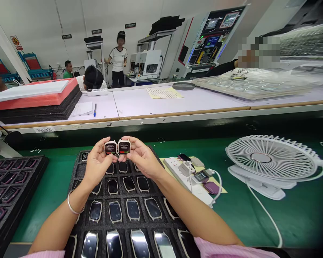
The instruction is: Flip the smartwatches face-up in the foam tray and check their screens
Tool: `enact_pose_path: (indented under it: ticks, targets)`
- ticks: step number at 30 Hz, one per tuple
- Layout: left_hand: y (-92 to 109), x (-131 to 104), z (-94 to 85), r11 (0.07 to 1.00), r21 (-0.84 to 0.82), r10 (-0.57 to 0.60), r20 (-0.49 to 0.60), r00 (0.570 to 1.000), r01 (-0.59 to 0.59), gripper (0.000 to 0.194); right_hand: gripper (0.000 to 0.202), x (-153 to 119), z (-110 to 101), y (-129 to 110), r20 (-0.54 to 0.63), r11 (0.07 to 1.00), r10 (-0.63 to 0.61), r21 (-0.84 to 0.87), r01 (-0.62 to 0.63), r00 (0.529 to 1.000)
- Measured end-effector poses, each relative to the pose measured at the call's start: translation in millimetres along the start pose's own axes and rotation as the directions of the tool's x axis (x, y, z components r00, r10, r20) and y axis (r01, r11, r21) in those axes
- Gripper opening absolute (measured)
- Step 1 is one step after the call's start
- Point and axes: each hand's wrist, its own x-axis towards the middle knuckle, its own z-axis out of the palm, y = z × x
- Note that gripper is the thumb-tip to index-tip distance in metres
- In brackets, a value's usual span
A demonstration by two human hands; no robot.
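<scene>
My left hand (100, 163) grips a smartwatch case (110, 147) between thumb and fingers. Close beside it, a second smartwatch case (124, 147) is pinched in my right hand (143, 157). Both screens are lit, with white text and a red mark low on a dark background, and neither case has a strap. The two are held side by side over the far end of a black foam tray (103, 229). Rows of similar pale-framed watch cases (115, 211) lie in its pockets, their screens dark. My forearms hide some of the pockets.
On the left is another foam tray (29, 179) of purple-rimmed watches. To the right stand a power strip (174, 168) with charging cables and a white clip fan (261, 157). A raised shelf (140, 104) runs across behind, with foam sheets (34, 96) and a pen (95, 110). Co-workers are beyond it.
</scene>
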Motion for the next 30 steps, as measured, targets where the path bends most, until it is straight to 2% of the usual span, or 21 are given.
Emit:
enact_pose_path:
  ticks: [9,26,30]
  targets:
    - [9.4,-7.7,6.1,0.999,0.049,0.018,-0.002,1.000,-0.018,0.049,0.043,-7.5,5.8,-10.6,-0.026,1.000,-0.006,-0.028,0.005,1.000]
    - [5.2,-7.8,6.9,0.998,0.061,0.033,-0.039,0.999,-0.030,0.043,0.041,-7.3,7.2,-9.0,-0.012,0.999,-0.018,-0.044,0.018,1.000]
    - [6.8,-8.8,6.6,0.999,0.037,0.021,-0.014,1.000,-0.020,0.049,0.044,-7.4,7.3,-8.8,-0.026,0.999,-0.021,-0.037,0.020,0.999]
